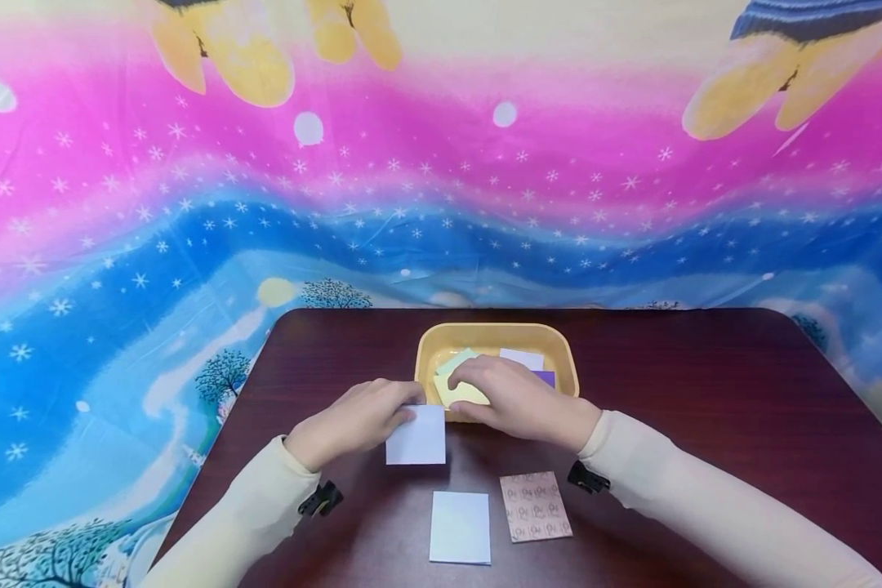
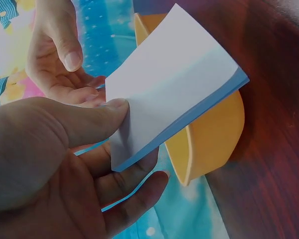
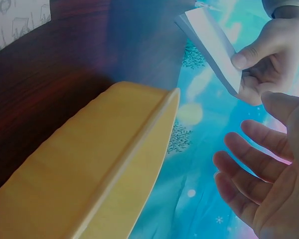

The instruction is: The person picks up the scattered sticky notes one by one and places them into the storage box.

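Note:
My left hand [image 1: 363,420] pinches a pad of pale paper notes [image 1: 416,435] by its edge, left of the yellow plastic bin [image 1: 425,347]. In the left wrist view the thumb lies on the top sheet of the pad [image 2: 174,74], fingers beneath; its side looks bluish. Over the bin hovers my right hand [image 1: 518,396], fingers loosely bent and holding nothing, as the right wrist view of this hand [image 3: 269,174] confirms. Inside the bin lie a yellow pad [image 1: 448,392], a green one [image 1: 456,360], a white one [image 1: 522,358] and a purple one [image 1: 545,378], partly hidden by the right hand.
On the dark wooden table [image 1: 669,367], nearer the person, lie a pale pad [image 1: 460,527] and a brownish patterned pad [image 1: 536,507] side by side. A printed cloth [image 1: 441,204] hangs behind the table's far edge.

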Demonstrator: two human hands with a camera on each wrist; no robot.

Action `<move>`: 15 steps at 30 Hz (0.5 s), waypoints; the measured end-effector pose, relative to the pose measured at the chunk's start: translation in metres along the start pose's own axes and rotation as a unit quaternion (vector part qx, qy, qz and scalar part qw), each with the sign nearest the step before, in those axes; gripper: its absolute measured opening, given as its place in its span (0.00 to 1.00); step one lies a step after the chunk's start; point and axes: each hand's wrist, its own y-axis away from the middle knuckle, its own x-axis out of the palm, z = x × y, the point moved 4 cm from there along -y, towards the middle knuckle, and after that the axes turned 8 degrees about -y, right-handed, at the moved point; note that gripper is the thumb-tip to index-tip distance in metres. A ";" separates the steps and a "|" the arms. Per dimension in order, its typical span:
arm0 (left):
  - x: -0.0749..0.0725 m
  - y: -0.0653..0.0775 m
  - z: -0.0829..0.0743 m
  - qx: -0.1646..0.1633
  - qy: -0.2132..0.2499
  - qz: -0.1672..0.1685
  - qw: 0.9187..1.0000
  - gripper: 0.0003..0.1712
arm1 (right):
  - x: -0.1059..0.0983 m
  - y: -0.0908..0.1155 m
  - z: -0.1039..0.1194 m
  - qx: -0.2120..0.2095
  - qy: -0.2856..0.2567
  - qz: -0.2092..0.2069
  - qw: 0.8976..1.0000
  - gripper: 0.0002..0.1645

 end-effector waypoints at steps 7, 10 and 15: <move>-0.003 -0.007 -0.002 0.005 0.006 -0.008 1.000 0.06 | -0.005 0.001 -0.003 0.008 0.012 -0.002 1.000 0.16; -0.004 -0.010 -0.003 0.006 0.011 -0.008 1.000 0.06 | -0.008 0.002 -0.003 0.012 0.011 -0.003 1.000 0.17; -0.006 -0.014 -0.004 0.012 0.000 -0.016 1.000 0.05 | -0.011 0.003 -0.004 0.012 0.010 -0.010 1.000 0.16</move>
